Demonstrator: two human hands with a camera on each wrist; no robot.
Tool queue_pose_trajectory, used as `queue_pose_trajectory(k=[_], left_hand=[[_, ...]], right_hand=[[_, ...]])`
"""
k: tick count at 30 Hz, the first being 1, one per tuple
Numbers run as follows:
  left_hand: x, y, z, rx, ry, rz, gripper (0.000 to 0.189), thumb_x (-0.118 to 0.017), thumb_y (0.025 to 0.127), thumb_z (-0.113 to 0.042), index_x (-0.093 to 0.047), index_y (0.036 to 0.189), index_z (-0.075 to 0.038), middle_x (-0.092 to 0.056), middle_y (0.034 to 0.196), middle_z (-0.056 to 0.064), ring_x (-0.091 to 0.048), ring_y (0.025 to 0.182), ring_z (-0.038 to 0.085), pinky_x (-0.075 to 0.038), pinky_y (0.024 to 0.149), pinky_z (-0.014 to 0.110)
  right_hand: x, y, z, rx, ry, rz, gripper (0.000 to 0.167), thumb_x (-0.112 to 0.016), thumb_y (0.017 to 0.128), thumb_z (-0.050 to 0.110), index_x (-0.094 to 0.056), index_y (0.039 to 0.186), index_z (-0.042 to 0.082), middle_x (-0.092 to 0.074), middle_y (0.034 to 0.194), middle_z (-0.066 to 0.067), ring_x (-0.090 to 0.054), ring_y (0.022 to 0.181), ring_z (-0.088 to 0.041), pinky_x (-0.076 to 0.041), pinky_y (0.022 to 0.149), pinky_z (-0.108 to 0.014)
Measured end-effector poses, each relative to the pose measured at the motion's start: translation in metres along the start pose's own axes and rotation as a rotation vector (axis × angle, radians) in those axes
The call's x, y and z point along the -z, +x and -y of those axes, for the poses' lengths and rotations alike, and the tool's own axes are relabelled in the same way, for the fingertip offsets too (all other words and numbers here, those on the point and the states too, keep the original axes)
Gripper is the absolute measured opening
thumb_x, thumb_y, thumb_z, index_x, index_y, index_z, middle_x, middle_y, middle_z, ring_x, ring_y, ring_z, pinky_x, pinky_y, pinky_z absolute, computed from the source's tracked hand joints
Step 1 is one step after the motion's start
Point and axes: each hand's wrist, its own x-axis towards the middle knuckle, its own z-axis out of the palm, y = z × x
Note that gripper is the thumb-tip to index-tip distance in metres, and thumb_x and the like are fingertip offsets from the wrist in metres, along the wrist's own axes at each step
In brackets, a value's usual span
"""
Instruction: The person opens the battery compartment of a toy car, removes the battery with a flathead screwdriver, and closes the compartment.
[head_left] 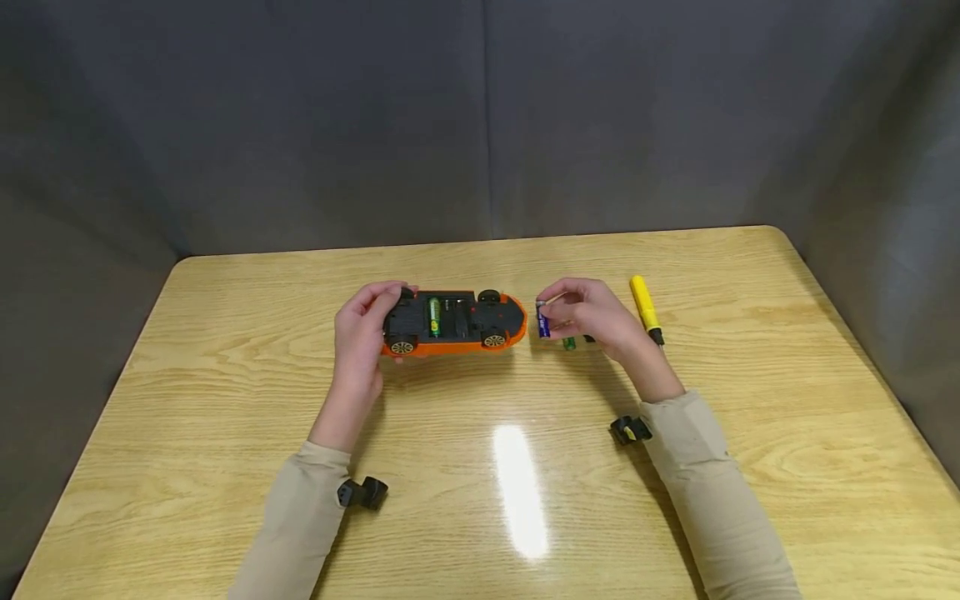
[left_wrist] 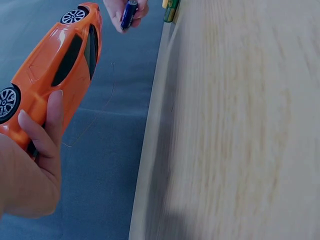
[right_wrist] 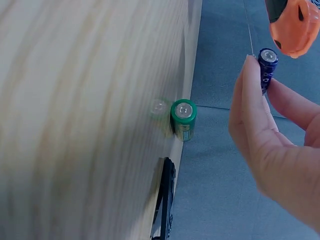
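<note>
My left hand [head_left: 362, 332] grips one end of an orange toy car [head_left: 450, 347], turned with its black underside facing up. In the underside lies an uncovered battery compartment [head_left: 455, 318] with a green battery [head_left: 434, 317] in it; space shows beside that battery. The left wrist view has the fingers [left_wrist: 54, 117] wrapped around the car's body. My right hand [head_left: 592, 315] pinches a blue battery [right_wrist: 267, 70] between thumb and fingers, a short gap from the car's other end. A second green battery [right_wrist: 183, 120] is on the table below the right hand.
Right of the right hand lies a yellow screwdriver-like tool [head_left: 643, 302] with a black end. A thin black piece [right_wrist: 165, 200] rests on the table near the loose green battery. Grey fabric [head_left: 480, 125] rises behind the wooden table [head_left: 225, 400].
</note>
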Motion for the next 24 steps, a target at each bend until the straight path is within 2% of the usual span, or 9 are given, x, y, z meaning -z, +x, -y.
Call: queue_pose_trajectory(k=[6, 20, 24], left_hand=[[0.002, 0.001, -0.001, -0.029, -0.014, 0.010, 0.026, -0.061, 0.104, -0.022, -0.070, 0.119, -0.003, -0.074, 0.110, -0.004, -0.066, 0.081, 0.020, -0.046, 0.039, 0.021], [0.002, 0.002, 0.004, -0.015, -0.017, 0.021, 0.025, -0.061, 0.104, -0.023, -0.069, 0.118, -0.004, -0.073, 0.112, -0.003, -0.066, 0.082, 0.020, -0.046, 0.039, 0.021], [0.001, 0.002, 0.004, -0.006, -0.007, 0.016, 0.023, -0.062, 0.104, -0.022, -0.071, 0.116, -0.005, -0.074, 0.109, -0.004, -0.066, 0.080, 0.019, -0.046, 0.038, 0.022]], right_hand=[[0.001, 0.000, -0.001, -0.008, -0.003, 0.004, 0.030, -0.057, 0.104, 0.001, -0.054, 0.129, -0.015, -0.060, 0.103, -0.012, -0.065, 0.084, -0.014, -0.063, 0.083, -0.035], [0.010, 0.005, -0.009, -0.029, -0.062, -0.013, 0.028, -0.058, 0.104, 0.001, -0.056, 0.127, -0.015, -0.061, 0.105, -0.016, -0.068, 0.080, -0.014, -0.063, 0.079, -0.033], [0.011, 0.006, -0.012, -0.039, -0.091, -0.016, 0.028, -0.058, 0.103, 0.000, -0.056, 0.126, -0.015, -0.061, 0.101, -0.015, -0.067, 0.077, -0.014, -0.063, 0.076, -0.032]])
